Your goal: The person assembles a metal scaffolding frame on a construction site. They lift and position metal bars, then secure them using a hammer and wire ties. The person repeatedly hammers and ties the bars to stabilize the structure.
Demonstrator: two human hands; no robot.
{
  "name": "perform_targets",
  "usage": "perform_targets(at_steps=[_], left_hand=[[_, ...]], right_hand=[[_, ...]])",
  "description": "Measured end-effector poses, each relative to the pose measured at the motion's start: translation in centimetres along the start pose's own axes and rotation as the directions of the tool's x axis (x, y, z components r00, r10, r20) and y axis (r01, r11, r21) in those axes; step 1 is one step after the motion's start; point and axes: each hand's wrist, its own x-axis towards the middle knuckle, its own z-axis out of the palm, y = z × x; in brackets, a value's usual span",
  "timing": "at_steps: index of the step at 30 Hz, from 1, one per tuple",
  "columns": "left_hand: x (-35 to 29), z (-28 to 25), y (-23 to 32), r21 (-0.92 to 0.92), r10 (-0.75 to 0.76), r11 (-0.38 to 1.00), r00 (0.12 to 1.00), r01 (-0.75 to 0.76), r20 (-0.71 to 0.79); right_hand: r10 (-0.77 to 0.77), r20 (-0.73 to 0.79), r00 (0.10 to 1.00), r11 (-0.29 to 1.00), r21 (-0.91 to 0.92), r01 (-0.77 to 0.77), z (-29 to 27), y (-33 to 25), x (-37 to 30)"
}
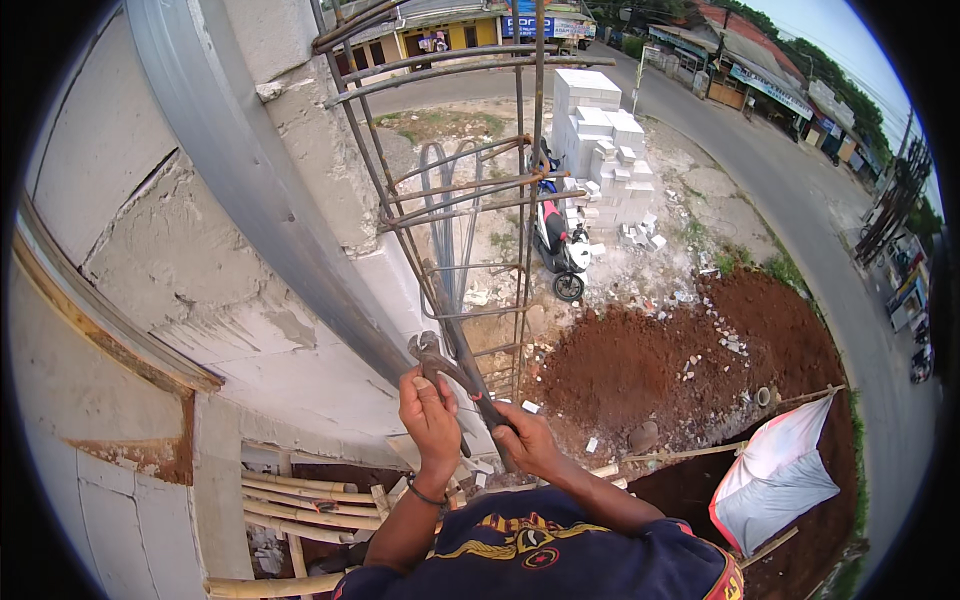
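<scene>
My right hand (pixel 530 440) is wrapped round the dark handle of a claw hammer (pixel 470 388). The hammer's metal head lies up and to the left, right by the fingertips of my left hand (pixel 430 415). Those left fingers are pinched together beside the grey metal channel (pixel 290 215), which runs down along the block wall. Whatever they pinch, if anything, is too small or hidden to make out. Just beyond the hammer rises a rusty rebar column cage (pixel 450 200) of upright bars and bent ties.
On the left stands a pale block wall (pixel 200 240). Bamboo poles (pixel 310 500) lie below it. Down on the ground are a motorcycle (pixel 555 240), stacked white blocks (pixel 600 140), red soil (pixel 630 360) and a white tarp (pixel 775 475). A road (pixel 750 140) curves behind.
</scene>
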Motion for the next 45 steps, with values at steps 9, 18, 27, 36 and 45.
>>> perform_targets(at_steps=[9,18,27,36,45], left_hand=[[1.3,-1.2,0.3,-0.136,-0.103,0.983,0.982,0.125,0.158],[0.2,-2.4,0.5,0.254,0.114,0.936,0.894,-0.243,0.433],[-0.8,-0.5,0.2,-0.411,-0.152,0.867,0.935,0.282,0.321],[-0.6,1.2,1.1,0.073,-0.029,0.997,0.998,0.024,0.057],[3.0,-2.3,0.8,0.644,0.292,0.717,0.954,-0.267,0.070]], right_hand=[[0.133,0.440,0.888,0.505,0.741,-0.442,-0.4,1.1,-0.2],[0.334,0.360,0.871,0.516,0.704,-0.488,0.4,1.4,-0.2],[0.211,0.378,0.902,0.915,0.248,-0.318,-0.6,0.8,1.0],[0.110,0.471,0.875,0.772,0.514,-0.373,0.3,-0.5,-0.1],[0.185,0.455,0.871,0.858,0.357,-0.369,-0.1,1.7,0.0]])
